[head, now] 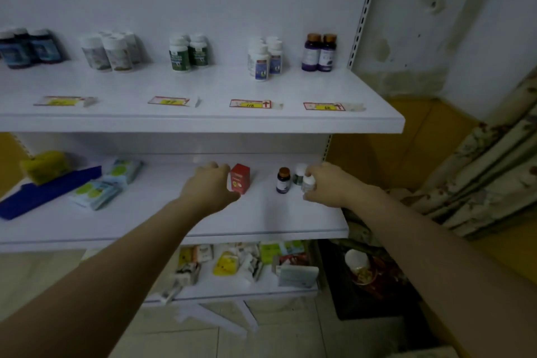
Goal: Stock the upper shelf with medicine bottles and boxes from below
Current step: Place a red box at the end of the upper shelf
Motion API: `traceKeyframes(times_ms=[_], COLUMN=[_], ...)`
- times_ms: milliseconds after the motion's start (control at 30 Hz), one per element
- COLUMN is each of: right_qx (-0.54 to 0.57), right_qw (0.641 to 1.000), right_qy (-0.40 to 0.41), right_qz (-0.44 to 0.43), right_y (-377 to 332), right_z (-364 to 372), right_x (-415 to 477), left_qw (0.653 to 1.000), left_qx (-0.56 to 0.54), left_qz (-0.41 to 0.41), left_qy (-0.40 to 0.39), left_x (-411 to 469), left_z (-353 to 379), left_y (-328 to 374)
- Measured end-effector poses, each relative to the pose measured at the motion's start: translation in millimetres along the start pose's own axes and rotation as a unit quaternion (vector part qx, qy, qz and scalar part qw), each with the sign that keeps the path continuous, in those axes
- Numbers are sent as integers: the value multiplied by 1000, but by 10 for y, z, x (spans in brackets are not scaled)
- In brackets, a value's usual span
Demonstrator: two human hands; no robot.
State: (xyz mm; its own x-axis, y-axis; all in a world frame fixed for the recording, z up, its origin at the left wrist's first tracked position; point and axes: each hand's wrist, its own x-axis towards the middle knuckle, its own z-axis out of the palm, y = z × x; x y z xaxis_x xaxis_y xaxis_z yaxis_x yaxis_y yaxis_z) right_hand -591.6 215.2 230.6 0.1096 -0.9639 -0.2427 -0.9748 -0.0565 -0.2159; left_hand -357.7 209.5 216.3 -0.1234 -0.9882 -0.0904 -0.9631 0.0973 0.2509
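1. Two bare arms reach onto the middle shelf (145, 212), with both of your grips on stock at its right half.
2. Your left grip (210, 183) is curled against the left side of the red box (240, 179). The fingers wrap the box's upper left edge and the thumb sits low by its front corner. The box stands upright on the middle shelf.
3. Your right grip (328, 184) is closed in a pinch on the small white-capped bottle (308, 183), near the shelf's right end. I cannot tell whether that bottle is lifted or touching the shelf.
4. Just left of that bottle stands a green bottle (298, 176) with a white cap. Beside it is a dark brown-capped bottle (283, 180), upright and apart from both grips.
5. Between the red box and the brown-capped bottle the shelf surface shows bare.
6. The upper shelf (203, 122) carries five clusters of bottles along its back:
   - dark blue bottles (29, 48) at the far left
   - white bottles (112, 51)
   - green-labelled bottles (189, 52)
   - blue-labelled white bottles (266, 58)
   - purple bottles (319, 52) at the right end
7. Price tags (250, 104) lie along the upper shelf's front.
8. At the left of the middle shelf lie a yellow pack (45, 167), a blue flat piece (43, 195) and pale packets (98, 190).
9. The lowest shelf (232, 291) holds a jumble of boxes, too blurred to tell apart.
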Motion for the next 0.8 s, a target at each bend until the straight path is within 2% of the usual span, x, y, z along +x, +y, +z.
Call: traceKeyframes(times_ms=[267, 433, 633, 800], right_qx=[7, 9, 40, 107], right_qw=[999, 999, 998, 993], right_qy=[-38, -35, -14, 39], right_qz=[14, 30, 44, 16], right_y=[181, 318, 564, 765], right_z=[514, 781, 1095, 1576], right_x=[819, 1387, 2080, 2666], left_qw=[998, 998, 999, 999], left_qx=[16, 18, 3, -33], left_qz=[-21, -19, 16, 17], left_qy=[-49, -65, -49, -26], left_x=[684, 1280, 1943, 2430], left_z=[512, 744, 1209, 1736], left_y=[-364, -516, -574, -679])
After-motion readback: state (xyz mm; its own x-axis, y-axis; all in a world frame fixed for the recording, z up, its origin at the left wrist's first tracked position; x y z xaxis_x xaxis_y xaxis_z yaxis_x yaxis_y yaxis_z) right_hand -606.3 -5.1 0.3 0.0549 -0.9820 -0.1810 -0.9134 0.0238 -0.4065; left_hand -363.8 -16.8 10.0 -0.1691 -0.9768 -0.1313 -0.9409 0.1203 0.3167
